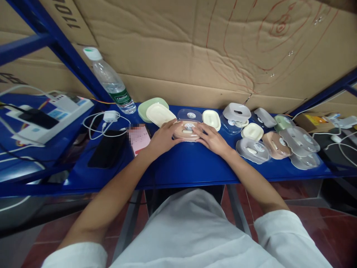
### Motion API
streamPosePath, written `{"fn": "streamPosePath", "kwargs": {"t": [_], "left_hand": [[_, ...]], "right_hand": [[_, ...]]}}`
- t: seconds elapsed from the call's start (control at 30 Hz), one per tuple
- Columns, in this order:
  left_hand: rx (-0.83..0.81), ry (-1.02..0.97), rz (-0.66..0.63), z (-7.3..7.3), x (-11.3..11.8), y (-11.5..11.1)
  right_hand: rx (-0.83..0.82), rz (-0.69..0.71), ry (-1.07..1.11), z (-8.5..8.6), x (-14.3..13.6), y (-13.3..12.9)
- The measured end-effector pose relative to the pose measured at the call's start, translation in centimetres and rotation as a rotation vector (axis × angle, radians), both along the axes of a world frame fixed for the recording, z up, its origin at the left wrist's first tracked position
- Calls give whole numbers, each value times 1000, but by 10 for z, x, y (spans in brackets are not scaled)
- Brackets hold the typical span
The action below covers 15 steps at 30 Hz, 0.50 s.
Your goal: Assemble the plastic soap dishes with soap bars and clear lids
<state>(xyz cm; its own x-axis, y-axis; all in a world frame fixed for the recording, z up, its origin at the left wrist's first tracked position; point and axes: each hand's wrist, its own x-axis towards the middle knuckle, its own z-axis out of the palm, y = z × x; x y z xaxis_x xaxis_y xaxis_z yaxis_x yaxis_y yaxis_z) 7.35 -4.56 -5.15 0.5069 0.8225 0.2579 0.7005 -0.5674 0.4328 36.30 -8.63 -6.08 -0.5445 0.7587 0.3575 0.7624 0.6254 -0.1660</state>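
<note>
At the middle of the blue table, a pink oval plastic box [186, 131] with a clear lid and a round sticker lies flat. My left hand [166, 136] grips its left end, fingers on top and thumb at the near edge. My right hand [211, 139] holds the opposite end the same way. Just behind the box lies a clear lid [189, 115] with another round sticker. A cream tray [211, 120] sits beyond my right hand, while a larger cream tray [158, 114] leans over a green tray [149, 108] by my left fingers.
Several grey, pink and clear plastic boxes [252, 150] crowd the right side. A water bottle [114, 85], a black phone [107, 149], a charger [111, 116] and a pink-screened device [141, 139] stand or lie left. Cardboard [167, 48] walls the back; a blue frame post [64, 48] rises left.
</note>
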Motion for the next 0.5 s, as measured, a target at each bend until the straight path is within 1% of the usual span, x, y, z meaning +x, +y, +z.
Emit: {"fn": "streamPosePath", "kwargs": {"t": [0.13, 0.3, 0.5], "left_hand": [[22, 51, -4, 2, 0, 0], [108, 139, -37, 3, 1, -1], [102, 105, -41, 0, 4, 0]], "right_hand": [[-4, 11, 9, -1, 0, 1], [7, -10, 4, -1, 1, 1], [-5, 7, 111, -4, 4, 4]]}}
